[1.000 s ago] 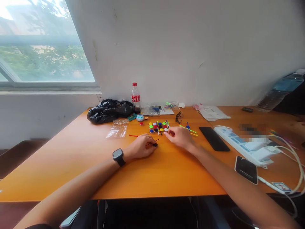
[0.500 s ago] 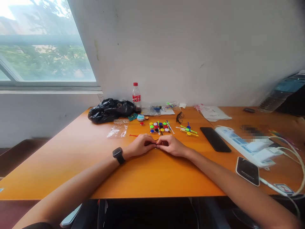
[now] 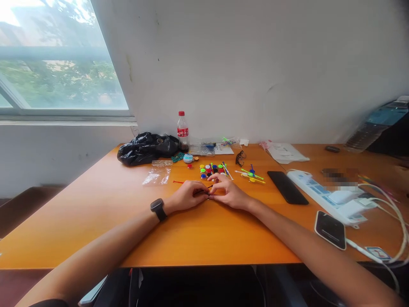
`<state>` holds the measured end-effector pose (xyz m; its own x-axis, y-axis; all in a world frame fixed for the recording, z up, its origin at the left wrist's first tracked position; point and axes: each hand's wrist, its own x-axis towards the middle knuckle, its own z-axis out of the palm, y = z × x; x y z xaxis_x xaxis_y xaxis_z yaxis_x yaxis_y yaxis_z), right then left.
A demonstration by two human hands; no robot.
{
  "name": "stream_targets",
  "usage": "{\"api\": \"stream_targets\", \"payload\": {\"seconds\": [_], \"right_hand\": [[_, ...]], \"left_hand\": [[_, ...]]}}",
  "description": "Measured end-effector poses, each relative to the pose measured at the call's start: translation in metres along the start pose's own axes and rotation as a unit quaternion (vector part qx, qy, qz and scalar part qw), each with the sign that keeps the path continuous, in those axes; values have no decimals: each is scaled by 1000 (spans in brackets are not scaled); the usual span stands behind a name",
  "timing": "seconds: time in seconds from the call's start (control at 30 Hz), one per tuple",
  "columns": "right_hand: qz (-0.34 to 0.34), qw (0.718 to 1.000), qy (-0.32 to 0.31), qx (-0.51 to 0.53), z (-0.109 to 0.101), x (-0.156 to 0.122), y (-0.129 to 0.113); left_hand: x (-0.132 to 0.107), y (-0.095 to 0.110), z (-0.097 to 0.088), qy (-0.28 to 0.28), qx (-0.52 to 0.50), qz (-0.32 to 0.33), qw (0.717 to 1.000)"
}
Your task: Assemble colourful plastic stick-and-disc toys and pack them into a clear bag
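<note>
My left hand, a black watch on its wrist, is closed around a thin dark stick whose tip shows past the fingers. Beside it my right hand has its index finger raised away from the thumb, and its thumb comes close to the left fingertips. Whether the thumb touches the small part there is too fine to make out. Just behind the hands are colourful round plastic pieces with thin coloured sticks. A red stick lies by my left knuckles.
Yellow and green sticks with round pieces lie to the right, near a black phone and a white power strip. A clear bag, black plastic bag and cola bottle are at the back left.
My right index finger has lifted up and away from the thumb, opening the pinch. My left hand stays nearly in place.
</note>
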<state>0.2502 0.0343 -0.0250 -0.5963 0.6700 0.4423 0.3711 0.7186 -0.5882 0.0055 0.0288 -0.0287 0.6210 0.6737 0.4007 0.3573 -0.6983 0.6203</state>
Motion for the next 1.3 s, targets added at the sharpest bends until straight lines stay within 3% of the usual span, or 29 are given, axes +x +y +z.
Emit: {"api": "stream_targets", "payload": {"seconds": [0.2, 0.33, 0.67, 0.93, 1.3], "right_hand": [[-24, 999, -13, -28, -4, 1, -5], [-38, 999, 27, -22, -5, 2, -10], [66, 996, 16, 61, -6, 1, -7], [126, 987, -47, 83, -10, -1, -1], [145, 980, -111, 80, -15, -1, -2]], "left_hand": [[-2, -2, -1, 55, -16, -7, 998], [-3, 2, -1, 81, -27, -18, 996], [-1, 5, -1, 98, -16, 9, 995], [-1, 1, 2, 43, -36, 33, 998], [0, 3, 5, 18, -24, 36, 999]]}}
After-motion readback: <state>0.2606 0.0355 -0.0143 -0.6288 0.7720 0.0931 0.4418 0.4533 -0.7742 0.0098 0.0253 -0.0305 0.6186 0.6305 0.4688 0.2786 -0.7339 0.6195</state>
